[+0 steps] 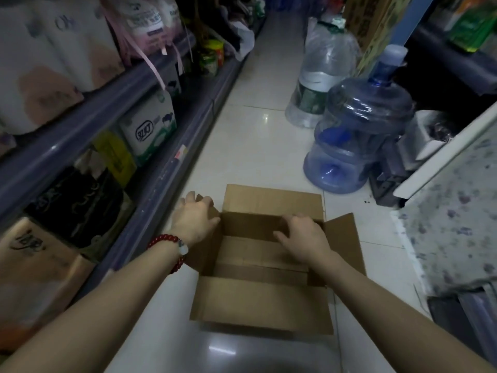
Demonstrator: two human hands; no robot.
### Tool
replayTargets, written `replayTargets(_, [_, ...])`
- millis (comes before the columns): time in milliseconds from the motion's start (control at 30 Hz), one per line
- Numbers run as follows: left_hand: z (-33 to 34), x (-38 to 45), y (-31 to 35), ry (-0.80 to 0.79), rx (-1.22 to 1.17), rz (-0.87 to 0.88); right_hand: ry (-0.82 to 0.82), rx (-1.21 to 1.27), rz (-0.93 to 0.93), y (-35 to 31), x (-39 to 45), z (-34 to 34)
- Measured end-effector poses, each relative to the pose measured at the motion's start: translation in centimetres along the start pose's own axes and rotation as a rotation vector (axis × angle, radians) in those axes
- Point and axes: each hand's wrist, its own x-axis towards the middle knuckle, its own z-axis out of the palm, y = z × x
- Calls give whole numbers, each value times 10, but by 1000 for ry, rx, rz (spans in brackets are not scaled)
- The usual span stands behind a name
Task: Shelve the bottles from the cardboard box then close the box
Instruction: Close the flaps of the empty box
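A brown cardboard box (262,302) stands open on the white tiled floor in front of me. Its inside shows only bare cardboard; no bottles are in it. All its flaps are spread outward. My left hand (195,220), with a red bead bracelet on the wrist, rests on the box's left flap, its fingers over the flap's edge. My right hand (302,236) reaches over the box's far right corner, its fingers curled on the far wall's upper edge near the right flap. How firmly either hand grips is unclear.
A grey-blue shelf unit (150,162) with packaged goods runs along the left. Two big water jugs (357,135) stand on the floor at the right, beyond the box. A speckled white panel (451,211) and dark clutter fill the right side. The aisle floor (252,135) runs ahead.
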Motion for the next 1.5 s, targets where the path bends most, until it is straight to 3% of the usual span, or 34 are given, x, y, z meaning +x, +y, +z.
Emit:
replayTargets(133, [10, 0, 4, -72, -101, -19, 173, -100, 88, 35, -5, -3])
replayTargets(233, [15, -1, 12, 0, -120, 17, 280, -112, 236, 65, -11, -6])
replayTargets(333, [24, -1, 20, 78, -204, 109, 267, -14, 347, 88, -18, 1])
replayTargets(400, [33, -4, 27, 31, -284, 211, 238, 67, 368, 92, -23, 11])
replayTargets(567, [68, -13, 38, -256, -294, 295, 287, 126, 323, 79, -21, 26])
replayTargets(633, [78, -13, 37, -291, -271, 298, 296, 163, 301, 69, -15, 26])
replayTargets(800, [85, -8, 27, -253, -306, 287, 174, 388, 146, 39, -1, 43])
replayTargets(967, [73, 6, 16, -165, -293, 324, -8, 456, 161, 36, 3, 75])
replayTargets(1133, [65, 30, 9, -102, -284, 350, 37, 390, 145, 43, 2, 84])
replayTargets(1367, [74, 50, 7, -128, -451, 164, 262, 405, 57, 67, 8, 79])
replayTargets(1500, [82, 51, 2, -112, -467, 187, 292, 429, 173, 92, 23, 61])
